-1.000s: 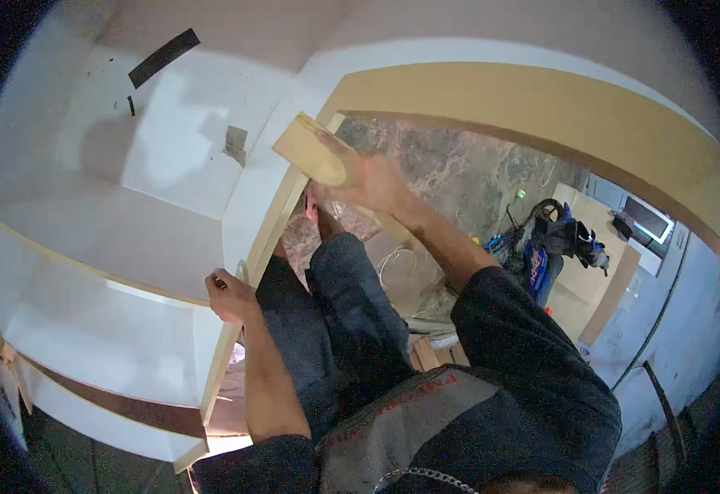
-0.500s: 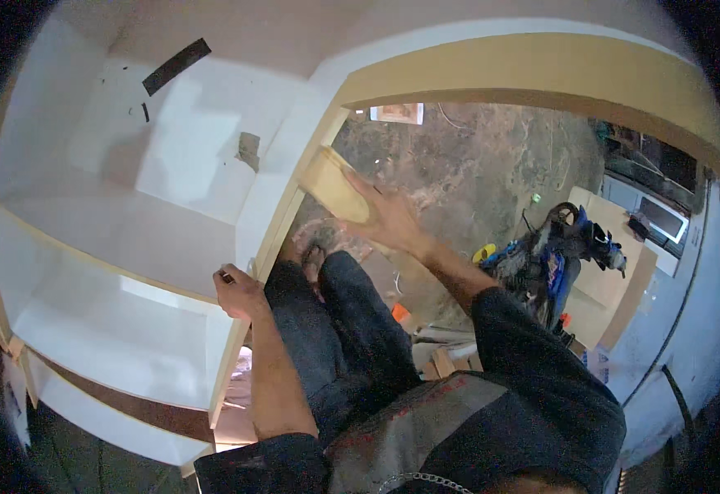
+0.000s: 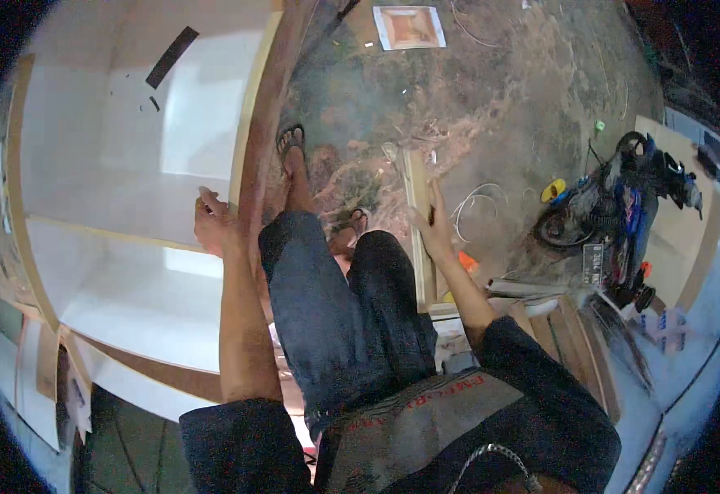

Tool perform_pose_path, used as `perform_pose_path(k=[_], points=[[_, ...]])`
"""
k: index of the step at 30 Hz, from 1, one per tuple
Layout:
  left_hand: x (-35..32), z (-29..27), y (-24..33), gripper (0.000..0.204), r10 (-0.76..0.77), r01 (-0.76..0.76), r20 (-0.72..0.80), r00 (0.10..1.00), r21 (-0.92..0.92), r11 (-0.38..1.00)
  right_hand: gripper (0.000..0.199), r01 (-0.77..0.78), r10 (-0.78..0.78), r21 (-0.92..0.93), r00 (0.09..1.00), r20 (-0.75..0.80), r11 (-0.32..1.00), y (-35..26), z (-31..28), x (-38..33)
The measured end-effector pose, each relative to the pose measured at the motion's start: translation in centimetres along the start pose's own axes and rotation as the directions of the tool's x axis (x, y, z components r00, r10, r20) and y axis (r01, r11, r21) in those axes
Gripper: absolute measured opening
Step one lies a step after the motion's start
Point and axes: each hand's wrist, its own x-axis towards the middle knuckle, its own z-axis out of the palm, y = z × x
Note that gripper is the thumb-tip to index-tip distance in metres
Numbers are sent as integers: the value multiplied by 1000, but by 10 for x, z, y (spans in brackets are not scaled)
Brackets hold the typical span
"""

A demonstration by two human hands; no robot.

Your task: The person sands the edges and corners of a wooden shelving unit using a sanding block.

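Note:
My left hand (image 3: 216,224) is in front of the white cabinet (image 3: 130,156), near the tan edge of its shelf and its front upright. Its fingers are curled together; what they hold, if anything, is too small to make out. In my right hand (image 3: 436,224) is a long, narrow wooden board (image 3: 419,247) with a pale yellowish face. The board stands lengthwise beside my right knee, its lower end by my thigh. My fingers press along its right side, and its far end reaches above the littered floor.
A motorbike (image 3: 599,214) stands at the right beside a large tan board (image 3: 689,239). Wood strips (image 3: 570,337) lean at the lower right. On the floor are a framed panel (image 3: 409,28), a yellow object (image 3: 553,191), an orange piece (image 3: 467,262) and a loop of white cord (image 3: 479,202).
My right hand has moved away from the cabinet's front edge with the wooden board, now turned lengthwise. The view has shifted; the large tan-edged panel overhead has left it. My left hand stays near the cabinet.

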Motion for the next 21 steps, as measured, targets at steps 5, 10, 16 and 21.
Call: perform_pose_path(k=[5,10,16,21], points=[[27,-2,-27,68,353,-355,151,923,-13,935,82,-334,344,185,939,-23,924,56,-25,-57],[41,16,-5,64,397,-376,255,881,-129,917,74,-409,412,105,911,-8,907,68,-32,-35],[54,25,79,45,565,-406,229,793,-491,770,97,24,-34,34,943,332,999,-64,38,60],[69,51,118,50,648,-416,161,744,-647,639,111,432,-220,-327,823,523,840,-171,77,134]])
